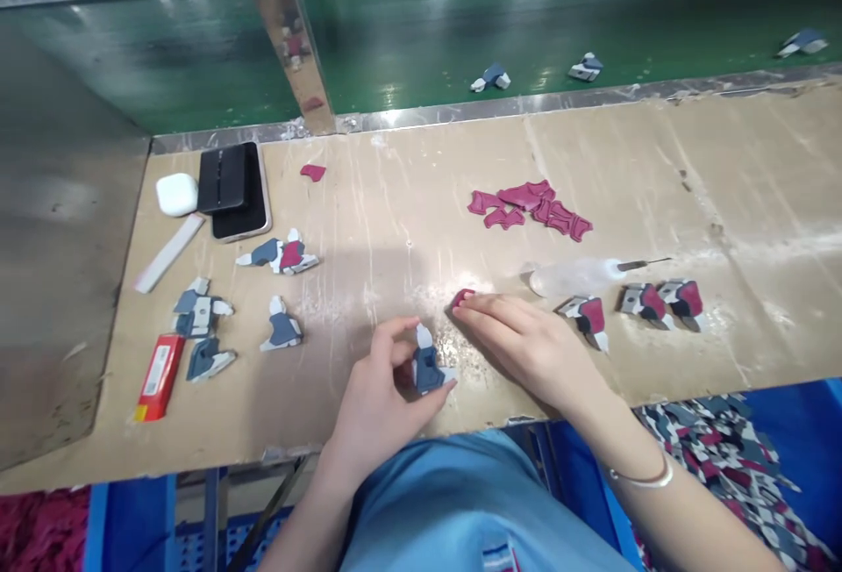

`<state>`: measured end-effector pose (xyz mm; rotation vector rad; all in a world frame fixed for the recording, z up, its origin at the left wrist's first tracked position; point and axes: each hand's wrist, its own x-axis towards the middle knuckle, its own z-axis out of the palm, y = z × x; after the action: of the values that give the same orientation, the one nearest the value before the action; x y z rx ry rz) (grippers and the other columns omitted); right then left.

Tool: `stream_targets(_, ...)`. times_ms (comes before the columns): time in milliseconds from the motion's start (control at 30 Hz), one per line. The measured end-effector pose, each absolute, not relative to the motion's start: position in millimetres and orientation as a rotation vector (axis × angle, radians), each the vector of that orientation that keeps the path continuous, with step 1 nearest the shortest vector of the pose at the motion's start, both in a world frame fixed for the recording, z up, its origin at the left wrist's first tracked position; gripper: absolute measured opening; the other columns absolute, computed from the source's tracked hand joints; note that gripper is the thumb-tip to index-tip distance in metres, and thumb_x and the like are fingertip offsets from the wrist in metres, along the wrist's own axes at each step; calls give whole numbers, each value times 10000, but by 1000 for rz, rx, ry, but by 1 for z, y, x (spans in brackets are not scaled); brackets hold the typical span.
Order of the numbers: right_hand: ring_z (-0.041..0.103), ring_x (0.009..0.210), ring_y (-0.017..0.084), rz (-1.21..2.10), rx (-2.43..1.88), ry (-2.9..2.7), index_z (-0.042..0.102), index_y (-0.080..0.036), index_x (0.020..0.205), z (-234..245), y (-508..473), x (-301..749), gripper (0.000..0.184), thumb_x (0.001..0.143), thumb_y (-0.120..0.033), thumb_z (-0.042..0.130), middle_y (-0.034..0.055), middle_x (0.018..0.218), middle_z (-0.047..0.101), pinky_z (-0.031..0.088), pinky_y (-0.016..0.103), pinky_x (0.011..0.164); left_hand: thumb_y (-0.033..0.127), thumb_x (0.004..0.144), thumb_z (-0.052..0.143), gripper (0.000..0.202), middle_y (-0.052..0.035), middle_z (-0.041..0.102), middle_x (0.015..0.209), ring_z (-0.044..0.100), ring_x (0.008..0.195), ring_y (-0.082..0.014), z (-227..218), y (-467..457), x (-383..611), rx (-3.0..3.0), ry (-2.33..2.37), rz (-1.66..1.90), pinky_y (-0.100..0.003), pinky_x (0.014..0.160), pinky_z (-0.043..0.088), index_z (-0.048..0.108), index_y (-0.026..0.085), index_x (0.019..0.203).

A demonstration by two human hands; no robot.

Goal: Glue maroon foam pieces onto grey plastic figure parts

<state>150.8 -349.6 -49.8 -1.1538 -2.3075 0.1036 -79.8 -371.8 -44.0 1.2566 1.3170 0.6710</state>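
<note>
My left hand (pixel 388 388) pinches a small blue-grey and white moulded piece (pixel 427 368) between thumb and fingers, just above the table. Its white tip points away from me. My right hand (pixel 526 344) lies low over the table, fingers together, with the fingertips on a small maroon piece (pixel 464 297); its thumb is hidden. Beyond it is a pile of loose maroon pieces (pixel 526 199). To its right, a white squeeze bottle with a needle tip (pixel 575 277) lies on its side. Several moulded pieces with maroon patches (pixel 648 303) sit beside my right wrist.
On the left are more blue-grey pieces (pixel 282 328), a red box (pixel 160 376), a phone (pixel 259 203), a black case (pixel 224 177) and a white case (pixel 176 194). A green conveyor belt (pixel 421 37) runs behind a metal post (pixel 282 28). Blue bins (pixel 789 432) stand below the table.
</note>
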Motion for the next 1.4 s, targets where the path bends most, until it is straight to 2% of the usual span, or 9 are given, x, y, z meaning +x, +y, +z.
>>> stream_targets(167, 838, 1193, 251, 279, -923, -2182, 737, -202, 1449, -37, -381, 142, 406, 1080, -91, 607, 95, 1244, 869, 745, 364, 987, 249, 783, 837, 584, 76, 743, 756, 696, 670, -173, -37, -367, -78, 1229, 1289, 648, -278, 672, 499, 569, 246, 1302)
stream_targets(267, 854, 1156, 254, 382, -801, -2125, 737, -213, 1478, -42, -395, 132, 423, 1118, -145, 527, 89, 1211, 878, 768, 353, 919, 225, 746, 832, 620, 101, 673, 708, 643, 624, -155, -34, -366, -80, 1202, 1251, 633, -263, 637, 467, 575, 240, 1310)
stream_targets(433, 875, 1080, 260, 409, -842, -2076, 741, -280, 1484, -58, -399, 125, 438, 1107, -146, 561, 57, 1214, 882, 781, 370, 887, 189, 728, 793, 616, 103, 684, 738, 656, 659, -155, -32, -365, -81, 1165, 1252, 637, -269, 683, 492, 569, 258, 1298)
stream_targets(633, 865, 1138, 259, 449, -851, -2021, 798, -267, 1377, -59, -395, 119, 394, 1058, -96, 642, 46, 1186, 886, 757, 409, 1037, 126, 760, 761, 624, 96, 689, 772, 649, 681, -146, -37, -369, -82, 1191, 1219, 714, -266, 691, 483, 549, 275, 1327)
stream_targets(833, 844, 1207, 235, 489, -749, -2151, 810, -151, 1153, -45, -384, 119, 238, 1026, -42, 641, 69, 1092, 894, 641, 422, 1232, 53, 853, 743, 701, 21, 796, 1063, 770, 945, -151, -28, -370, -91, 1049, 952, 713, -267, 889, 590, 449, 332, 1426)
stream_targets(1033, 870, 1009, 206, 792, -871, -1768, 712, -228, 1141, -41, -386, 106, 361, 899, 36, 666, 22, 950, 838, 722, 388, 1092, 235, 1014, 817, 459, 50, 766, 979, 772, 856, -103, -27, -373, -91, 674, 854, 756, -184, 778, 611, 535, 369, 1351)
stream_targets(1200, 830, 1036, 247, 798, -964, -1556, 687, -283, 1232, -51, -386, 97, 449, 887, -2, 745, 32, 1006, 820, 740, 456, 1004, 533, 989, 853, 530, -16, 810, 1018, 849, 979, -215, -35, -381, -91, 725, 922, 825, -292, 844, 691, 569, 350, 1398)
stream_targets(1267, 828, 992, 239, 863, -958, -1516, 676, -287, 1266, -54, -386, 96, 458, 911, -2, 724, 31, 1002, 824, 745, 442, 949, 536, 989, 851, 540, -23, 818, 1001, 860, 986, -234, -37, -381, -91, 758, 935, 843, -317, 871, 702, 572, 341, 1408)
stream_targets(1400, 824, 973, 221, 939, -930, -1463, 654, -281, 1287, -55, -388, 96, 445, 943, -1, 705, 37, 1006, 813, 749, 403, 892, 495, 981, 872, 524, -12, 821, 998, 828, 864, -165, -34, -375, -91, 735, 899, 813, -250, 800, 668, 577, 336, 1384)
